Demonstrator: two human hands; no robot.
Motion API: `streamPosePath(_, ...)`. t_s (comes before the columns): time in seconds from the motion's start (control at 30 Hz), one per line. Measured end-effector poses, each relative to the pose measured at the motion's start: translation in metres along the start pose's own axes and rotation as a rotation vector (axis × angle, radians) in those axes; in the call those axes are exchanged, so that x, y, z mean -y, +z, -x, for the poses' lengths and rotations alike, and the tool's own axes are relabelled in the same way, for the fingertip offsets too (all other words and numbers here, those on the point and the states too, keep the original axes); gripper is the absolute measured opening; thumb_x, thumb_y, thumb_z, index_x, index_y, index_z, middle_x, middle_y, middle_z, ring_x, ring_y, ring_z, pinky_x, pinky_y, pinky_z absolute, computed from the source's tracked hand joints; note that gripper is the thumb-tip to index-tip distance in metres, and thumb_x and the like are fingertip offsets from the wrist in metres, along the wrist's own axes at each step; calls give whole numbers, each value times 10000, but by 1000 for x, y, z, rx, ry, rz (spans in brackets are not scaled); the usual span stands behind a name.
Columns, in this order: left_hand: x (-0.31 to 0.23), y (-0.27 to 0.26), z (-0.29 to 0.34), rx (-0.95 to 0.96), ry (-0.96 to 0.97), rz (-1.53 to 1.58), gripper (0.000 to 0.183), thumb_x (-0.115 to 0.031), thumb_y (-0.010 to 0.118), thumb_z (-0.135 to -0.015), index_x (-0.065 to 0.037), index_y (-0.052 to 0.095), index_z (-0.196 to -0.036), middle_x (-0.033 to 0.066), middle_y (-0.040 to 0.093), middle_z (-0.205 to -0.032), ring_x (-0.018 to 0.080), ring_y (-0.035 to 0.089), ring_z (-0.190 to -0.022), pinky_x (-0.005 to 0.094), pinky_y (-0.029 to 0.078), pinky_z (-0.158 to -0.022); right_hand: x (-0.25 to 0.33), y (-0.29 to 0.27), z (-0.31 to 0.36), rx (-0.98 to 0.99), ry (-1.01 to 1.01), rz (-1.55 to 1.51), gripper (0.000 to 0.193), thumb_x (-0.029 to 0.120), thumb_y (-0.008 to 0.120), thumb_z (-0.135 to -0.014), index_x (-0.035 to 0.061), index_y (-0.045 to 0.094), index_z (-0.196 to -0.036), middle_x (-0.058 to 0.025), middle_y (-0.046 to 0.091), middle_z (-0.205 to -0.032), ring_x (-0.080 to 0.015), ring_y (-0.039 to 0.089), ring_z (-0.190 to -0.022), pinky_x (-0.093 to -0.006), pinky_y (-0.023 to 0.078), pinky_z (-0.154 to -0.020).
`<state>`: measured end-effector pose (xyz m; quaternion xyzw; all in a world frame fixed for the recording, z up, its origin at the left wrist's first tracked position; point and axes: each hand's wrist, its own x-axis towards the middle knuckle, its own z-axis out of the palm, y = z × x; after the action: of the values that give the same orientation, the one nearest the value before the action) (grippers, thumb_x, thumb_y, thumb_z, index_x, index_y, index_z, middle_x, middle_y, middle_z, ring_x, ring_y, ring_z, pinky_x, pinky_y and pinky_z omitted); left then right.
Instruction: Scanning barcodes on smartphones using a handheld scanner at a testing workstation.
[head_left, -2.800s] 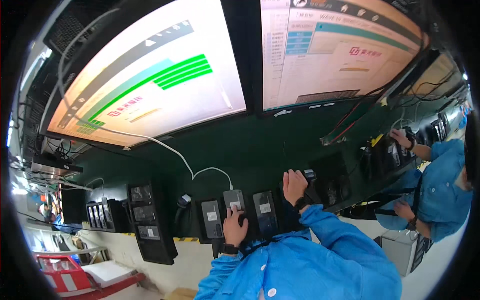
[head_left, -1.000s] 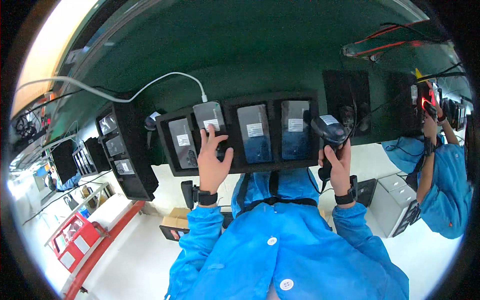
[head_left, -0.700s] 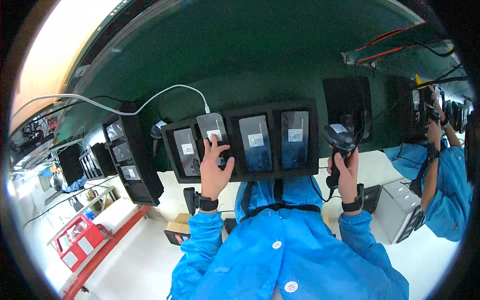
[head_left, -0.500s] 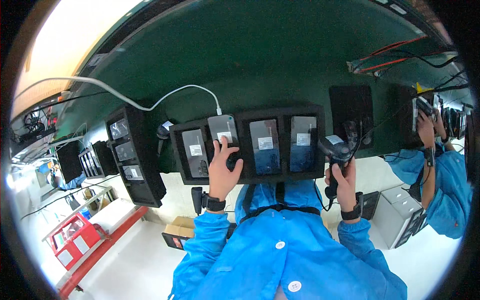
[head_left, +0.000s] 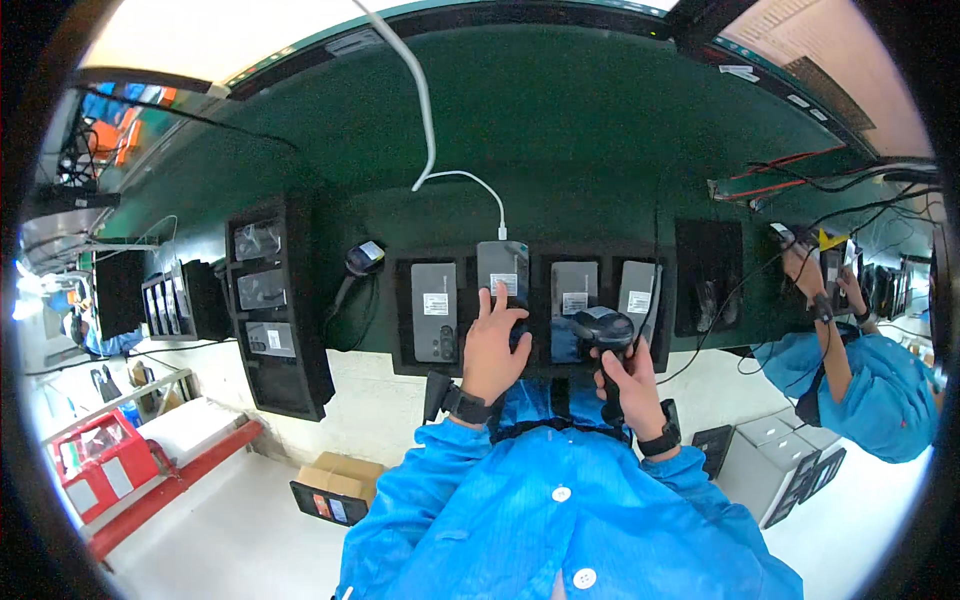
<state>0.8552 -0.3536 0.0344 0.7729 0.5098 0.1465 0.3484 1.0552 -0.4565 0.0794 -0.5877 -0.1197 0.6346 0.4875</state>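
Note:
A black foam tray [head_left: 425, 368] in front of me holds several grey phones with white labels on their backs. My left hand [head_left: 488, 350] rests its spread fingers on the second phone [head_left: 502, 262] from the left; a white cable [head_left: 485, 188] is plugged into that phone's far end. My right hand [head_left: 633, 390] is closed around the handle of a black barcode scanner [head_left: 604, 326]. The scanner's head hangs over the third phone [head_left: 575, 280] and hides its lower part. At the tray's right end lies another phone [head_left: 638, 285], crossed by the scanner's thin cord.
A second black tray [head_left: 318, 350] with bagged items stands on the left. Between the trays lies another scanner [head_left: 366, 257] on the green bench [head_left: 560, 130]. A black mat [head_left: 708, 270] is to the right. Beyond it, a co-worker in a blue sleeve [head_left: 850, 390] handles devices.
The scanner in my right hand has moved left, from the tray's right end to above the third phone. My left hand stays on the cabled phone. The whole view has shifted.

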Motion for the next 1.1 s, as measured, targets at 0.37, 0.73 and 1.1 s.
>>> streamPosePath(0.37, -7, 0, -2, 1, -17, 66, 271, -113, 649, -753, -59, 626, -1018, 241, 370, -1415, 491, 287, -1309, 479, 358, -1021, 16, -12, 0, -66, 8, 28, 243, 133, 592, -912, 100, 410, -1071, -65, 598, -920, -107, 540, -621, -244, 446, -465)
streamPosePath(0.73, -40, 78, -19, -65, -66, 127, 588, -261, 683, -725, -111, 423, -1231, 280, 458, -1226, 501, 563, -891, 539, 486, -762, 23, -169, -141, -404, -551, 310, 315, 208, 624, -881, 34, 423, -1052, -69, 530, -853, -171, 555, -763, -312, 457, -648)
streamPosePath(1.1, -22, 60, -36, 66, -174, 643, 357, -38, 630, -785, 7, 538, -1127, 146, 635, -1046, 247, 608, -1012, 355, 475, -874, -33, -146, -148, -797, -928, 339, 342, 247, 375, -992, -2, 527, -814, -98, 500, -743, -271, 461, -640, -378, 396, -612)
